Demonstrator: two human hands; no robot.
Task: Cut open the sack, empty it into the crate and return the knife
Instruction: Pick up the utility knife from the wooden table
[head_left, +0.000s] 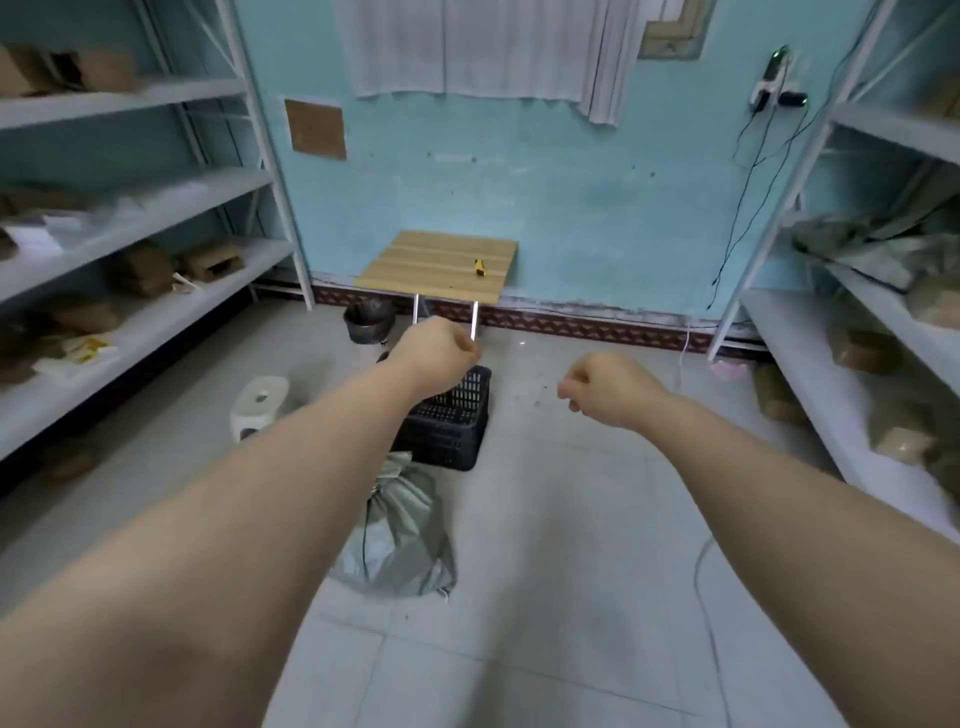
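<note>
A grey-green woven sack (400, 530) lies on the tiled floor, its tied neck pointing toward a black slotted plastic crate (452, 421) just beyond it. A yellow-handled knife (479, 267) rests on a small wooden table (415, 270) against the back wall. My left hand (434, 353) is stretched out above the crate, its fingers curled closed with nothing in them. My right hand (608, 387) hovers to the right of the crate, also curled closed and holding nothing. Both hands are well short of the knife and above the sack.
Grey metal shelves with cardboard boxes line the left (130, 218) and right (857, 338) sides. A white stool (257, 402) stands left of the crate, a dark pot (368, 322) under the table. A cable (711, 597) trails across the floor at right.
</note>
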